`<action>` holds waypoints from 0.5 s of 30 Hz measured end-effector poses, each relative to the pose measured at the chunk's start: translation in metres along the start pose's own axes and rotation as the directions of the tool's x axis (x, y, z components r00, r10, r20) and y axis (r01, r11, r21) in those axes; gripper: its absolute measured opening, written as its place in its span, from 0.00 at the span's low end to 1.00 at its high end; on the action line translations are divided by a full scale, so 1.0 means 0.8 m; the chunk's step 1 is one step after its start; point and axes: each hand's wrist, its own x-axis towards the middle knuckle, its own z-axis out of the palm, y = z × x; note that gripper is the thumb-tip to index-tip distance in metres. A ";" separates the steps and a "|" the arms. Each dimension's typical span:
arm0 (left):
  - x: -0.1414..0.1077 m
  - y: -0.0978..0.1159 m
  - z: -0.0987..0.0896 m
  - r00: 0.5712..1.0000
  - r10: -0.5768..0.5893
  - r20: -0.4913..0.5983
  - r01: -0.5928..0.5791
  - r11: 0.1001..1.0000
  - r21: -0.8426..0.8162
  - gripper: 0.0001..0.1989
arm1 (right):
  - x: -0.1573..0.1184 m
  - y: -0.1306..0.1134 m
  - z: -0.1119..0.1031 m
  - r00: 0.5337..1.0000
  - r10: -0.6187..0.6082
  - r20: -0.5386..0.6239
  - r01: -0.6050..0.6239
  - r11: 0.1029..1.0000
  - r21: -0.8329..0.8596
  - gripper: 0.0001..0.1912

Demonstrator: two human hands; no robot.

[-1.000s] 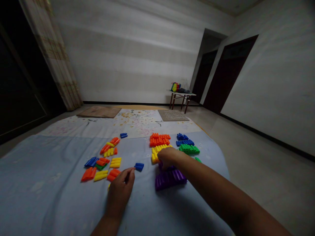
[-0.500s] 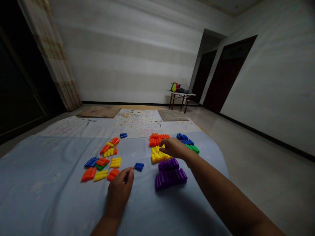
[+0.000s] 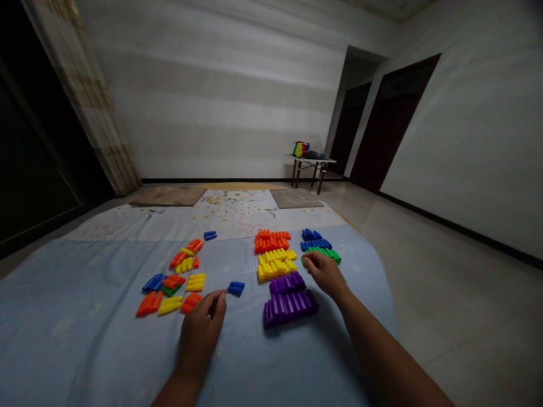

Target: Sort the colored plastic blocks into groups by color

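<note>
My left hand (image 3: 203,319) is low over the cloth, thumb and forefinger pinched at the near end of a pair of blue tube-like plastic pieces (image 3: 236,288). Orange pieces (image 3: 190,302) lie just beyond its knuckles. My right hand (image 3: 326,274), fingers curled together, is at the green pieces (image 3: 324,253) and covers part of them. A bit of green shows by its fingertips; whether they grip a piece is hidden. Left of it are rows of yellow pieces (image 3: 277,264), orange pieces (image 3: 272,242) and purple pieces (image 3: 291,307). Blue pieces (image 3: 316,240) lie behind the green.
Small groups of yellow pieces (image 3: 195,282), blue pieces (image 3: 154,282) and other colours lie on the left of the pale blue cloth (image 3: 106,339). Two brown boards (image 3: 169,196) rest at the far edge. A small table (image 3: 311,160) bearing a colourful bag stands by the wall.
My right hand has moved right and down, from above the yellow pieces to the green ones, uncovering the yellow rows. My left hand stays at the blue pair. The view has shifted slightly.
</note>
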 end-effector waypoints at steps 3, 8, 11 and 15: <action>0.000 -0.001 -0.001 1.000 0.002 0.026 -0.003 1.000 0.030 0.18 | -0.005 0.008 0.004 0.997 0.024 -0.068 -0.021 0.999 0.041 0.17; -0.002 -0.004 0.001 0.993 0.017 0.117 -0.036 0.985 0.169 0.18 | -0.014 0.021 0.022 0.980 -0.011 -0.201 0.034 0.993 0.112 0.17; -0.004 0.004 0.005 0.988 0.049 0.147 -0.085 0.964 0.251 0.18 | -0.016 0.027 0.028 0.969 -0.087 -0.232 0.118 0.986 0.120 0.16; -0.001 0.021 0.010 0.983 0.030 0.180 -0.092 0.934 0.345 0.18 | -0.017 0.029 0.030 0.960 -0.144 -0.240 0.178 0.976 0.125 0.15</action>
